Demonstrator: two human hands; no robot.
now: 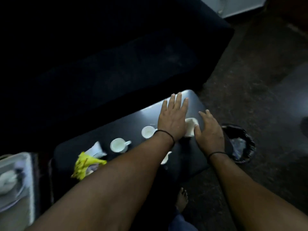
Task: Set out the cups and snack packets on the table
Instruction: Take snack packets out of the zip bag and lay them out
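On a dark low table (133, 120) stand two white cups with handles, one (119, 145) nearer the left and one (147, 132) just left of my left wrist. A white cup or paper piece (191, 125) sits between my hands. My left hand (173, 119) hovers flat over the table with fingers spread, holding nothing. My right hand (209, 130) is spread open beside that white piece, its thumb close to it. A yellow snack packet (85, 165) and a whitish packet (96, 150) lie at the table's left end. Another white object (165, 158) is partly hidden under my left forearm.
A dark sofa (116, 55) runs along the table's far side. A bin with a black liner (240, 144) stands on the floor right of the table. A metal tray (15, 174) holding something white is at the far left. A bare foot (182, 199) rests on the floor below.
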